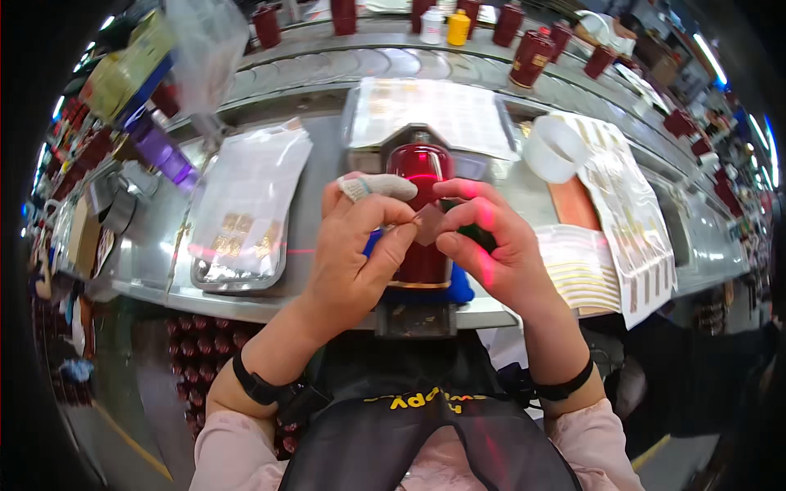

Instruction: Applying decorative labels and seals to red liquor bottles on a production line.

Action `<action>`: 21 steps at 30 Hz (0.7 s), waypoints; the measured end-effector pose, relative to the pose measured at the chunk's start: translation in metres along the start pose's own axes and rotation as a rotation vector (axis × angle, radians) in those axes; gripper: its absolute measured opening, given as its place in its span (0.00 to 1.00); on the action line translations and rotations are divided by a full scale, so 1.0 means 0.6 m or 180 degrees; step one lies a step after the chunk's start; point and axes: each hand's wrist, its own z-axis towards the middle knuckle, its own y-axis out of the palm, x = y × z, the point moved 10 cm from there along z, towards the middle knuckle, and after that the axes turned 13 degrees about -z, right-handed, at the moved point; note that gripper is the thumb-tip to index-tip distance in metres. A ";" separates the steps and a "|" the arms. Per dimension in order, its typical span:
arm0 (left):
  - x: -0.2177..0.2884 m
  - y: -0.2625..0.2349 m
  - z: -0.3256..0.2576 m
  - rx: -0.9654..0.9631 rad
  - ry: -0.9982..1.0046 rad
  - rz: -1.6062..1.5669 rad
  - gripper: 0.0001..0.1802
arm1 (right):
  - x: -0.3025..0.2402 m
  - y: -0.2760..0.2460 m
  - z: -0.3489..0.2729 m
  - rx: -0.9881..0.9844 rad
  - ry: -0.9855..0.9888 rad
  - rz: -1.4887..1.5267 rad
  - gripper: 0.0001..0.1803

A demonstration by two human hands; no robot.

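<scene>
A glossy dark red bottle (421, 263) lies in a holder (415, 319) in front of me, its neck pointing away. Over its middle sits a small, see-through diamond-shaped film piece (428, 227). My left hand (354, 237) pinches the film's left corner between thumb and forefinger; a whitish cover wraps one of its fingers. My right hand (494, 239) is curled at the film's right side, thumb and forefinger apart, the forefinger tip close to its edge. Whether that tip touches the film I cannot tell. Blue cloth (461, 285) shows beside the bottle.
Left lies a tray (237, 282) with plastic-covered gold-patterned sheets (254, 192). Patterned sheets (426, 114) lie behind the bottle. To the right are a white tub (555, 150), stacked strips (575, 266) and a long label sheet (626, 221). Beyond, red bottles (532, 59) stand along a conveyor (327, 69).
</scene>
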 end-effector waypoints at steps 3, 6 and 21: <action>-0.010 0.036 0.008 -0.0118 -0.0017 -0.0240 0.04 | 0.033 -0.030 -0.013 0.0065 0.0308 -0.0086 0.04; -0.032 0.044 0.002 -0.0226 -0.0117 -0.0251 0.06 | 0.057 -0.095 0.012 0.0128 -0.0018 -0.0640 0.05; -0.117 0.058 -0.118 -0.0838 -0.0715 0.1005 0.61 | 0.574 -0.221 0.138 -0.1687 0.1859 -0.3601 0.20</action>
